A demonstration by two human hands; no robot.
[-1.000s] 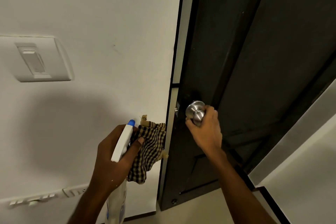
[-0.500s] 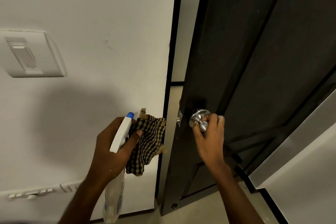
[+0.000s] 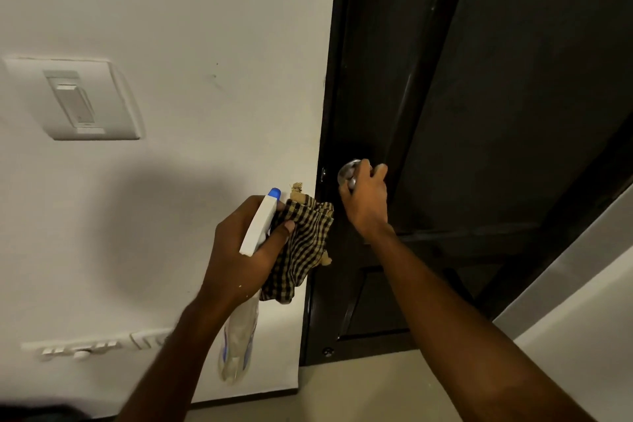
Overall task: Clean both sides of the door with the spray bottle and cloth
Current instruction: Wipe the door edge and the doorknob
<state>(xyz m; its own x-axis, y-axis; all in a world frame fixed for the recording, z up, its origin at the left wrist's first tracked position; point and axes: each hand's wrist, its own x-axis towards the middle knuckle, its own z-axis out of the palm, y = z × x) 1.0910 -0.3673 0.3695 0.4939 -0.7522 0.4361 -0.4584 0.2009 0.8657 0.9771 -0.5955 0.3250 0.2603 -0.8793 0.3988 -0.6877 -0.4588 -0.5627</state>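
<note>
We see the left hand (image 3: pixel 239 257) curled round the spray bottle (image 3: pixel 258 224) and pinching the checked cloth (image 3: pixel 303 250) against it, just left of the dark door (image 3: pixel 496 113). The bottle stands roughly upright, blue nozzle tip up. Its clear body hangs blurred below the wrist, so we cannot tell its fill. The right hand (image 3: pixel 366 205) grips the metal knob (image 3: pixel 346 172), mostly hiding it.

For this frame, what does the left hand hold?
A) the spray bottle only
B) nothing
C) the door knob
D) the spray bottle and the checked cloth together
D: the left hand grips the spray bottle with the checked cloth bunched in the same grip; the right hand is the one on the door knob.
</note>
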